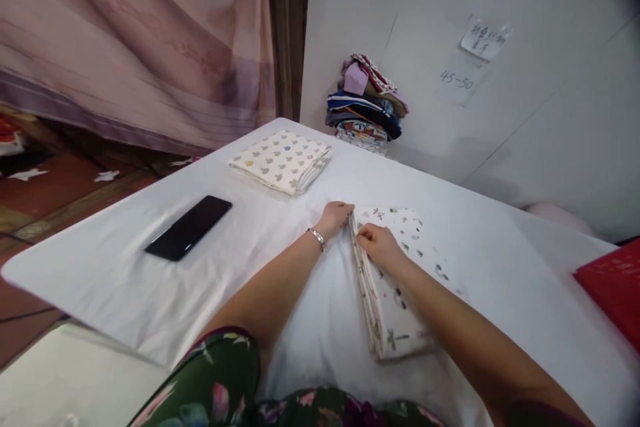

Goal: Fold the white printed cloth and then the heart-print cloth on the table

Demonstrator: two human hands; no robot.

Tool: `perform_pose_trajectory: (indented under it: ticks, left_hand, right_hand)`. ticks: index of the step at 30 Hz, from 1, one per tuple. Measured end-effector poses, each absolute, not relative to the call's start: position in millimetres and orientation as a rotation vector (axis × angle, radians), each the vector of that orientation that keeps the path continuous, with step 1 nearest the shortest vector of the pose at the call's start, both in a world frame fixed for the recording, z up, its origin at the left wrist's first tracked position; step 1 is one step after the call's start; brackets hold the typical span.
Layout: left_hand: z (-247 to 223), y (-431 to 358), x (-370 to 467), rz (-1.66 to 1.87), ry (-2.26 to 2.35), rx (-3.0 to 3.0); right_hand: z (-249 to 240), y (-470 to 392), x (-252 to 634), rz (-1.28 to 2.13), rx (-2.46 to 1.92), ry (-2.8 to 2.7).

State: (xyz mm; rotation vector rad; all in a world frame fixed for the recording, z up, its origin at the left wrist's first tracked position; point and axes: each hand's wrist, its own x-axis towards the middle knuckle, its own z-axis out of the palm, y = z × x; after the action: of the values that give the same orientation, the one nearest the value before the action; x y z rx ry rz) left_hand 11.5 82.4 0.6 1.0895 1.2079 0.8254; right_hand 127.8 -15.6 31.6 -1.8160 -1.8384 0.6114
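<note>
Leftmost, a pink curtain (165,40) with a purple lower band hangs beyond the table, above a reddish-brown floor (55,197) dotted with white star shapes. Next comes a black smartphone (189,228), lying aslant on the white-covered table (125,280), well apart from both hands. Further right and deeper in, near the table's far corner, rests a folded cream cloth (280,159) printed with small grey motifs and a few coloured ones.

Right of that, the left hand (336,217), a silvery bracelet (316,237) at its wrist, pinches the far end of a second folded cloth's layered edge. Behind it, past the table's far edge, a stack of folded fabrics (364,113) stands against the pale wall (420,0). The second cloth, a white plant-print cloth (407,330), lies lengthwise in front of the person, its layered long side facing left. Just beside the left hand and slightly nearer the body, the right hand (381,245) has its fingers curled onto that same edge, gripping it between thumb and fingertips.

Two handwritten paper notes (484,40) are on the wall, the lower reading "45-50". At the far right sits a red object (613,287), partly cut off.
</note>
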Motion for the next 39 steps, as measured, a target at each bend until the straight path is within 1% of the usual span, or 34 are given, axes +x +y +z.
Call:
perform_pose_trajectory:
  ticks: [4,8,14,16,20,28,34,37,39]
  left_hand:
    - [1,81,12,0.827,1.230,1.106]
    - [1,79,11,0.824,1.246,1.136]
    - [1,79,9,0.800,1.266,1.181]
    - [1,79,8,0.793,1.265,1.201]
    - [2,79,8,0.789,1.267,1.228]
    - [-1,80,8,0.780,1.269,1.267]
    - [-4,81,8,0.773,1.298,1.348]
    - [-5,81,7,0.765,1.318,1.420]
    - [-4,80,5,0.750,1.334,1.486]
  right_hand:
    - [31,-16,127,0.585,-1.799,-1.854]
    - [30,-17,122,0.550,-1.882,-1.916]
    - [34,-33,110,0.360,-1.928,-2.195]
    - [36,-43,107,0.316,-1.889,-2.307]
    - [43,-68,110,0.342,-1.726,-2.453]
    - [52,-143,117,0.416,-1.365,-2.528]
    - [42,-183,125,0.404,-1.182,-2.406]
    - [34,-194,147,0.275,-1.147,-2.191]
    - [28,-199,172,0.125,-1.270,-1.995]
